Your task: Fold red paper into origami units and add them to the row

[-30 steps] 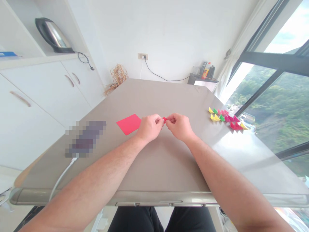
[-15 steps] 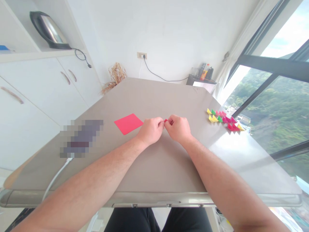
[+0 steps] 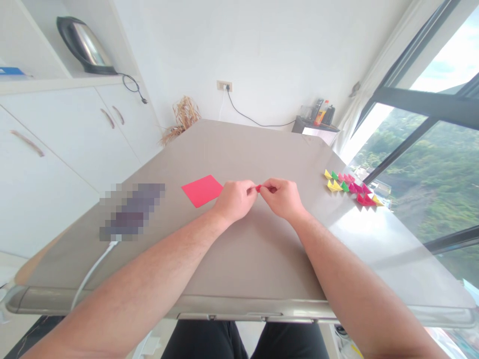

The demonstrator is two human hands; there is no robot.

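The left hand (image 3: pixel 236 200) and right hand (image 3: pixel 281 199) pinch a small piece of red paper (image 3: pixel 258 188) between them, over the table (image 3: pixel 254 154) — probably light, soft and easily creased, so best gripped lightly at its edges with the fingertips.

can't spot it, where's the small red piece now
In the head view, the small red piece is near the middle, held between the left hand and right hand, right of the flat red sheet.
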